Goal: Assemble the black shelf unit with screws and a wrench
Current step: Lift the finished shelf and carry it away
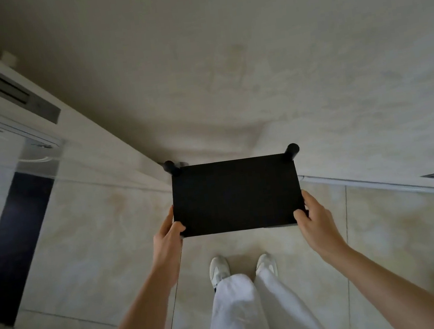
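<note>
Black shelf [237, 194] held level above floor [95, 235], near wall | left hand [168, 235] and right hand [310, 218] each clamped on a near corner | two legs [291, 151] seen fitted at far corners | assembly judged nearly done; screws, wrench unseen

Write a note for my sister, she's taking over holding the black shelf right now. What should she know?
Left hand grips the near left corner of the black shelf unit; right hand grips the near right corner. The unit is up in front of the person, above the tiled floor, by the wall. Two round black legs show at its far corners. No screws or wrench in view, so what is left to fasten cannot be told.
</note>
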